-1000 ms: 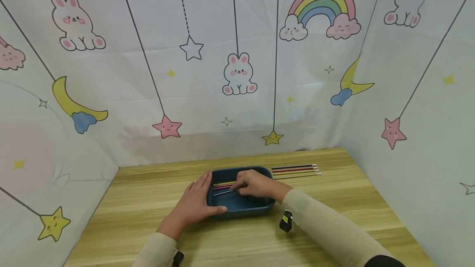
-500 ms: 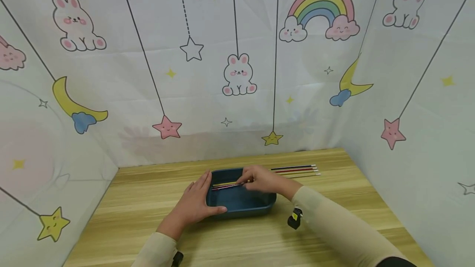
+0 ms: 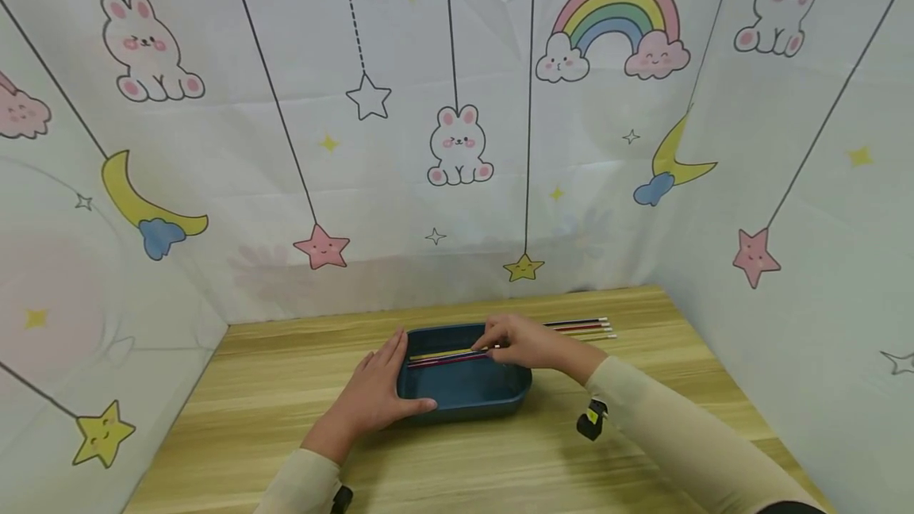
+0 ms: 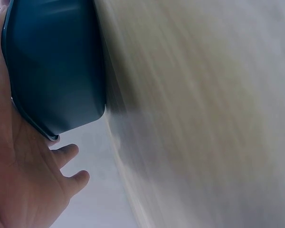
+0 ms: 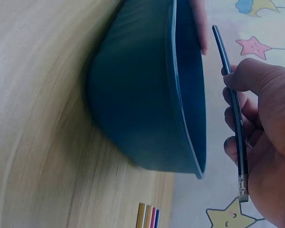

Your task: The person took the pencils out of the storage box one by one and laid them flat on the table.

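A dark blue rectangular tray (image 3: 464, 391) stands on the table, its inside open to view. My left hand (image 3: 373, 393) rests against its left end, fingers straight along the outside and thumb lying over the front rim. Between thumb and fingers, my right hand (image 3: 524, 342) pinches a dark pencil (image 5: 236, 114) with a metal band and an eraser at one end. That hand is over the tray's back right part. Yellow and red pencils (image 3: 428, 356) lie in the tray along its back side; their right ends are hidden behind the right hand.
Several more pencils (image 3: 581, 327) with white ends lie side by side on the wood-grain table (image 3: 643, 387), right of the tray. A white cloth (image 3: 385, 181) printed with rabbits and stars surrounds the table at the back and sides.
My right hand has drawn back to the right and slightly up, bringing the dark pencil from the middle of the tray toward its back. The left hand and tray have stayed put.
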`<action>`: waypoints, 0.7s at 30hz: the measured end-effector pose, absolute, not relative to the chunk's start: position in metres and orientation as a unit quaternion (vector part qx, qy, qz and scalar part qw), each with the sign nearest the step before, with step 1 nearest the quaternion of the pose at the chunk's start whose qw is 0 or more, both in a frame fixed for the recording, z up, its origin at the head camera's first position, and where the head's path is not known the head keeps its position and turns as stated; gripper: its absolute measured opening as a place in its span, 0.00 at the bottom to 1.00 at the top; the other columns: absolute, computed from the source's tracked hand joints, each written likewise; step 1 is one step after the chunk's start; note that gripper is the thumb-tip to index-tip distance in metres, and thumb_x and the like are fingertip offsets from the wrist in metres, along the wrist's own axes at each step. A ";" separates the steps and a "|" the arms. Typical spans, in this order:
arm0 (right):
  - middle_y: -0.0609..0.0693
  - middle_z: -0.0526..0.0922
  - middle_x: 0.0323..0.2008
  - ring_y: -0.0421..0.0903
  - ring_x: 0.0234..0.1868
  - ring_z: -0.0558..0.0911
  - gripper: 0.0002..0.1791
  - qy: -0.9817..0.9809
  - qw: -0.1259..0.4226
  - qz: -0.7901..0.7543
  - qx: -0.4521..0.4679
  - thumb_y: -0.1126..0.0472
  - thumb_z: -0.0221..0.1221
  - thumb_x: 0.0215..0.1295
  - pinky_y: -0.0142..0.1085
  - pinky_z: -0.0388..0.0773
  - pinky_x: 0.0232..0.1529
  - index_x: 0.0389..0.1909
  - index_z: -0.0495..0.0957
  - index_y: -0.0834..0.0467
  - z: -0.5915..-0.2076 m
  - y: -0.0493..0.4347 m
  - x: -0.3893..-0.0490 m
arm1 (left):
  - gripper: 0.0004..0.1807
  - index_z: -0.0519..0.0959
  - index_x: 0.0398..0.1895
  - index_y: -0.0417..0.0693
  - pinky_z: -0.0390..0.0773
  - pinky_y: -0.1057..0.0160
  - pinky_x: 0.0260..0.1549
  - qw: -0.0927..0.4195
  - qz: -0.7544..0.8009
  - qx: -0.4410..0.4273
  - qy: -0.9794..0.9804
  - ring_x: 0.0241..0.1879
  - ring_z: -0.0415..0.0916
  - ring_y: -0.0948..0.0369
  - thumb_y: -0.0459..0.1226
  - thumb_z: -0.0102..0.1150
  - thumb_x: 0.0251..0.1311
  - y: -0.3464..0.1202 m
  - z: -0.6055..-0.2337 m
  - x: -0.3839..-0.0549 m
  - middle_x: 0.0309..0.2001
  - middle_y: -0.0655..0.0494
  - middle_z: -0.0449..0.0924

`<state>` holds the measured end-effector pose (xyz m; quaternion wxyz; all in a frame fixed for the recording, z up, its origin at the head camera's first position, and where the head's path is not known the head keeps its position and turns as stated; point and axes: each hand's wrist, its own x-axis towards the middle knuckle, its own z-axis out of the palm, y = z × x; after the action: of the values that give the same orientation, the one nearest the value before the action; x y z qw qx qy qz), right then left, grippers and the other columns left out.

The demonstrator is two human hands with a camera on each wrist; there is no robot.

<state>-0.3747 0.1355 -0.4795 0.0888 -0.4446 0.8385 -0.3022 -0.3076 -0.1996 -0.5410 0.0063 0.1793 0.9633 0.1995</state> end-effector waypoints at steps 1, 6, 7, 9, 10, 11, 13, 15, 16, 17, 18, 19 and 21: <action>0.42 0.76 0.36 0.40 0.32 0.71 0.18 0.840 0.086 -0.300 -0.444 0.71 0.62 0.78 0.33 0.73 0.35 0.59 0.93 0.54 -0.479 0.138 -0.374 | 0.76 0.45 0.92 0.42 0.50 0.30 0.81 0.007 0.200 0.179 0.963 0.88 0.48 0.43 0.79 0.68 0.56 -0.200 -0.541 -0.308 0.91 0.44 0.43; 0.41 0.77 0.37 0.41 0.33 0.72 0.17 0.846 0.091 -0.302 -0.430 0.69 0.62 0.79 0.34 0.74 0.36 0.60 0.92 0.54 -0.477 0.150 -0.372 | 0.76 0.45 0.92 0.42 0.50 0.30 0.81 0.007 0.203 0.180 0.963 0.88 0.48 0.43 0.78 0.68 0.56 -0.200 -0.541 -0.307 0.91 0.44 0.43; 0.42 0.77 0.38 0.41 0.34 0.72 0.16 0.847 0.094 -0.306 -0.425 0.69 0.63 0.80 0.34 0.74 0.36 0.60 0.92 0.54 -0.476 0.152 -0.372 | 0.76 0.45 0.92 0.41 0.50 0.30 0.81 0.007 0.203 0.180 0.962 0.88 0.48 0.43 0.78 0.68 0.56 -0.200 -0.541 -0.307 0.91 0.44 0.43; 0.42 0.78 0.39 0.42 0.35 0.74 0.16 0.849 0.100 -0.313 -0.413 0.68 0.63 0.80 0.35 0.75 0.36 0.61 0.92 0.55 -0.474 0.158 -0.371 | 0.76 0.45 0.92 0.42 0.49 0.30 0.81 0.007 0.203 0.180 0.962 0.88 0.48 0.43 0.78 0.68 0.56 -0.200 -0.541 -0.307 0.91 0.44 0.43; 0.43 0.77 0.39 0.43 0.36 0.74 0.16 0.851 0.102 -0.315 -0.409 0.67 0.63 0.81 0.35 0.75 0.36 0.61 0.92 0.54 -0.473 0.161 -0.371 | 0.76 0.45 0.92 0.42 0.49 0.30 0.82 0.007 0.203 0.180 0.962 0.88 0.47 0.43 0.78 0.68 0.56 -0.200 -0.541 -0.307 0.91 0.44 0.43; 0.43 0.78 0.39 0.43 0.36 0.75 0.16 0.852 0.102 -0.315 -0.405 0.67 0.63 0.81 0.35 0.75 0.36 0.61 0.92 0.53 -0.472 0.163 -0.371 | 0.76 0.45 0.92 0.42 0.49 0.31 0.82 0.008 0.204 0.180 0.962 0.88 0.47 0.43 0.78 0.68 0.56 -0.200 -0.541 -0.307 0.91 0.44 0.43; 0.43 0.77 0.39 0.43 0.36 0.75 0.16 0.853 0.100 -0.317 -0.401 0.67 0.63 0.80 0.35 0.76 0.35 0.60 0.92 0.52 -0.470 0.169 -0.371 | 0.76 0.45 0.92 0.42 0.49 0.31 0.82 0.008 0.204 0.180 0.962 0.88 0.47 0.43 0.78 0.68 0.56 -0.200 -0.541 -0.307 0.91 0.44 0.43; 0.43 0.77 0.38 0.43 0.36 0.75 0.16 0.854 0.097 -0.319 -0.399 0.67 0.64 0.80 0.35 0.75 0.35 0.60 0.93 0.51 -0.470 0.174 -0.371 | 0.76 0.45 0.92 0.42 0.49 0.30 0.82 0.008 0.205 0.181 0.962 0.88 0.48 0.43 0.78 0.68 0.57 -0.200 -0.541 -0.307 0.91 0.44 0.43; 0.43 0.77 0.38 0.44 0.36 0.75 0.16 0.854 0.095 -0.320 -0.400 0.67 0.64 0.80 0.35 0.75 0.35 0.60 0.93 0.52 -0.469 0.176 -0.371 | 0.76 0.45 0.92 0.42 0.49 0.30 0.81 0.008 0.205 0.181 0.962 0.88 0.48 0.43 0.78 0.68 0.56 -0.200 -0.541 -0.307 0.91 0.44 0.43; 0.43 0.78 0.38 0.44 0.36 0.75 0.16 0.853 0.094 -0.323 -0.399 0.68 0.64 0.80 0.35 0.75 0.35 0.59 0.93 0.53 -0.469 0.178 -0.371 | 0.76 0.45 0.92 0.42 0.49 0.30 0.81 0.008 0.206 0.181 0.962 0.88 0.48 0.43 0.77 0.68 0.57 -0.200 -0.541 -0.307 0.91 0.44 0.43; 0.43 0.78 0.39 0.44 0.36 0.75 0.15 0.853 0.093 -0.325 -0.398 0.68 0.64 0.80 0.35 0.76 0.35 0.59 0.93 0.54 -0.470 0.180 -0.372 | 0.76 0.45 0.92 0.42 0.50 0.30 0.81 0.007 0.206 0.182 0.962 0.88 0.48 0.43 0.78 0.68 0.56 -0.200 -0.541 -0.306 0.91 0.44 0.43; 0.43 0.79 0.39 0.44 0.37 0.75 0.15 0.853 0.092 -0.326 -0.396 0.68 0.64 0.80 0.35 0.76 0.35 0.59 0.93 0.55 -0.470 0.181 -0.372 | 0.76 0.45 0.92 0.42 0.50 0.30 0.81 0.007 0.207 0.182 0.961 0.88 0.48 0.43 0.78 0.69 0.56 -0.200 -0.541 -0.306 0.91 0.44 0.43; 0.42 0.80 0.41 0.44 0.37 0.76 0.15 0.854 0.092 -0.329 -0.394 0.68 0.64 0.80 0.35 0.76 0.36 0.59 0.92 0.57 -0.469 0.185 -0.371 | 0.76 0.45 0.92 0.41 0.50 0.30 0.81 0.006 0.208 0.182 0.961 0.88 0.48 0.42 0.78 0.69 0.56 -0.199 -0.541 -0.306 0.91 0.44 0.44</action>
<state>-0.3711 0.1846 -0.4691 0.0919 -0.3937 0.8536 -0.3286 -0.3061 -0.1995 -0.5405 0.0063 0.1820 0.9611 0.2075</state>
